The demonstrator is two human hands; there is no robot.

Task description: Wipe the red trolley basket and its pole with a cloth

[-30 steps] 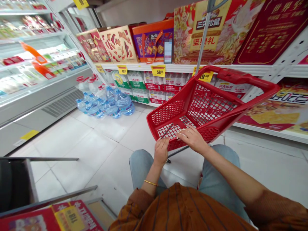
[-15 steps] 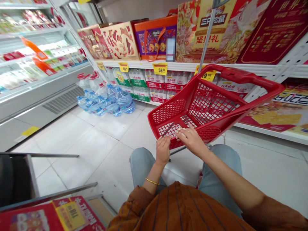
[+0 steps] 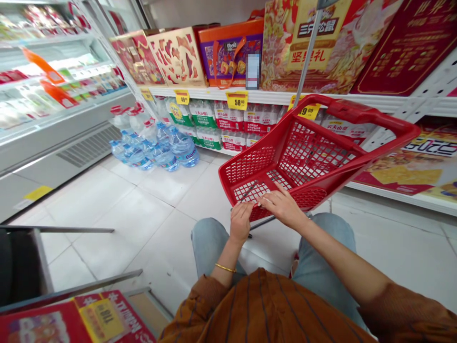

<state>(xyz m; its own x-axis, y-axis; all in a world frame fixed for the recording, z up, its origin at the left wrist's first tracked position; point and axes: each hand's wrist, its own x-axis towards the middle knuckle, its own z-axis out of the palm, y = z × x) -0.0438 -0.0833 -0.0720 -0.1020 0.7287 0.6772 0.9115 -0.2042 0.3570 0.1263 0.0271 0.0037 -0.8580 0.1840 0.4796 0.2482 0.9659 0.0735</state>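
Observation:
A red plastic shopping cart (image 3: 246,159) with a mesh basket stands before my knees, its long handle reaching to the right. My left hand (image 3: 241,221) is closed over the near rim, its fingers bent across the edge. Close beside it, my right hand (image 3: 282,205) lies on the same rim with bent fingers, one of them pointing into the basket. The fingertips of the two hands almost meet. No goods show in the visible part of the basket, though the hands hide some of its near end.
Blue-tinted water bottles (image 3: 153,147) stand on the tiled floor ahead left. Gift boxes (image 3: 178,57) and packs of bottled water (image 3: 228,119) fill the shelves in front. A refrigerated case (image 3: 64,128) runs along the left. Near left are metal bars and a red box (image 3: 39,321).
My right hand has shifted slightly left along the rim, closer to my left hand, with its fingers lower. The view has turned a little; the cart stays in place.

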